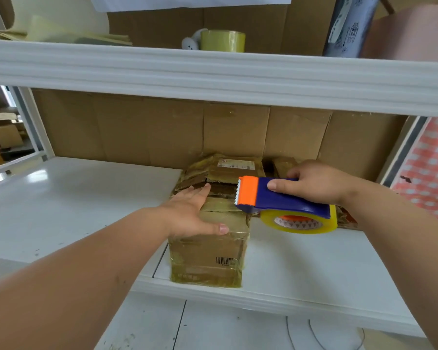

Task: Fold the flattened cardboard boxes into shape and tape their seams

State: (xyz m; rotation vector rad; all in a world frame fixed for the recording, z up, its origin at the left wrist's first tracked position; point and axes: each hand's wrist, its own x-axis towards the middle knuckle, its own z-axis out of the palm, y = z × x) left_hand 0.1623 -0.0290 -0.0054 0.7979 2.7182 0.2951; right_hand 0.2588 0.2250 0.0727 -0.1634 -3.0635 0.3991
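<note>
Left hand (197,213) lies flat, fingers straight, pressing the flaps of the cardboard box (209,246) at frame centre, on the white shelf (74,198). My right hand (316,183) grips the tape dispenser (283,203), blade end over the seam. Judgement: keep flaps butted tight, lay tape centred along the seam, pull steadily, then rub it down.

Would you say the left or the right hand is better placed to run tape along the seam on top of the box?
The right hand: it already grips the tape dispenser, its orange cutter end over the cardboard box top. The left hand lies flat there, steadying it.
</note>
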